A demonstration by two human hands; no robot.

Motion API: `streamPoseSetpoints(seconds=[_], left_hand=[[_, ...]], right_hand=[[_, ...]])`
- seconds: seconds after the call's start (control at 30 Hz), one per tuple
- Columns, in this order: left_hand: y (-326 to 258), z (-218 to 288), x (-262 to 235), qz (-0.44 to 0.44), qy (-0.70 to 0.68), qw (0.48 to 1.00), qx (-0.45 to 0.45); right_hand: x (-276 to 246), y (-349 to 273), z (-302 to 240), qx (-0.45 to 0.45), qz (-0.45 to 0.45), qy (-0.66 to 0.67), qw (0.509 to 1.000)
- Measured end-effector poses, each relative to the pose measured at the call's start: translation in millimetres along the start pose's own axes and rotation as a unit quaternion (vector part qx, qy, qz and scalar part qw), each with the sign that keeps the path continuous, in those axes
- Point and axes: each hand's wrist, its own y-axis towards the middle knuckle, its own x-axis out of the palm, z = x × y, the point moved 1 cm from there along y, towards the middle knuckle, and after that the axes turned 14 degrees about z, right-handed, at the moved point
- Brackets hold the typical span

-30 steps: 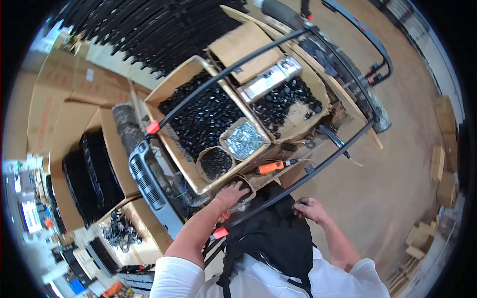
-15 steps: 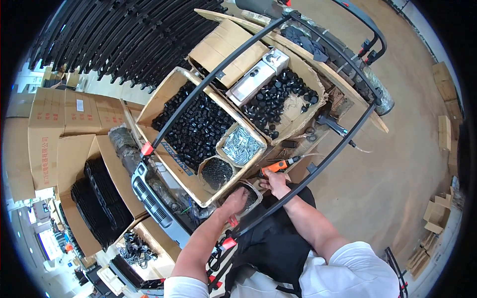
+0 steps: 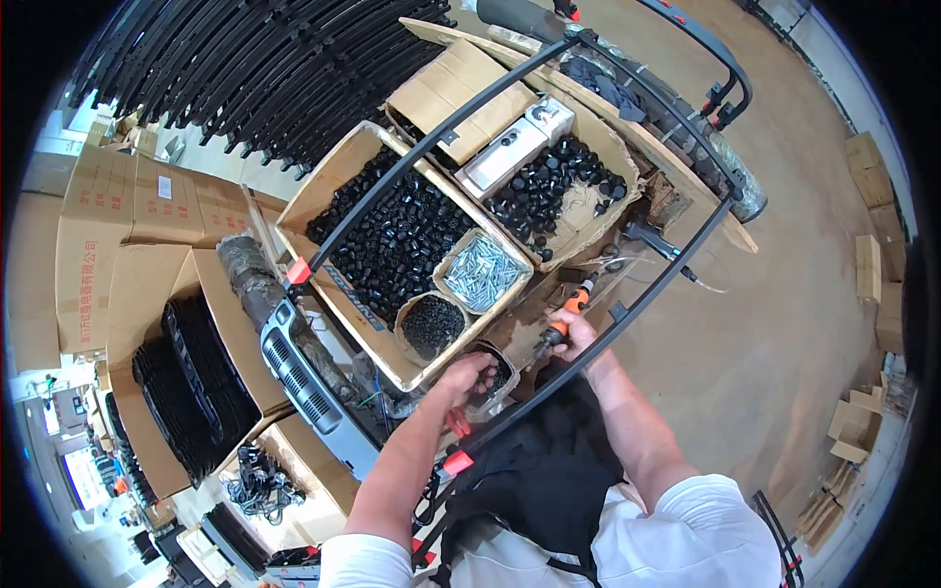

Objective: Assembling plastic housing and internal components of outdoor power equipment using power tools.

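My right hand [image 3: 576,336] is closed around an orange and black power screwdriver [image 3: 578,297], whose dark tip points down and left toward a small tub. That tub [image 3: 504,392] holds small dark pieces, and my left hand [image 3: 469,376] is at its left rim with fingers curled together. Whatever the left fingers pinch is too small to make out. Just beyond sit a round tub of small black screws [image 3: 431,327] and a tub of silver bolts [image 3: 481,273]. Both stand in a large carton [image 3: 294,235] filled with black plastic parts [image 3: 392,230].
A black tubular frame [image 3: 470,120] crosses above the cartons and passes close to my right forearm. Another carton [image 3: 627,157] holds round black caps [image 3: 554,191] and a metal case [image 3: 515,149]. A second tool [image 3: 652,240] lies at right. Cartons with black panels [image 3: 201,377] stand left.
My right hand has lifted the screwdriver and turned it, so its tip now points down toward the tub. My left hand has drawn back slightly from inside the tub to its rim.
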Motion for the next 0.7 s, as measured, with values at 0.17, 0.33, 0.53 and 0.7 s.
streamPoseSetpoints(seconds=[0.17, 0.33, 0.53, 0.7], left_hand=[[-19.6, 4.2, -12.8, -0.060, -0.134, 0.989, 0.012], [-45.4, 8.4, -11.6, -0.083, -0.168, 0.981, 0.052], [-92.6, 8.0, -12.6, -0.080, -0.246, 0.959, 0.116], [-145.8, 13.7, 14.2, 0.013, -0.390, 0.908, 0.153]], right_hand=[[-20.3, -64.2, 17.2, -0.068, 0.003, 0.014, 0.998], [-76.0, -125.3, 51.4, -0.185, 0.055, 0.013, 0.981], [-32.1, -280.6, 9.9, -0.370, -0.020, -0.146, 0.917], [37.4, -302.5, -26.2, -0.542, -0.150, -0.351, 0.749]])
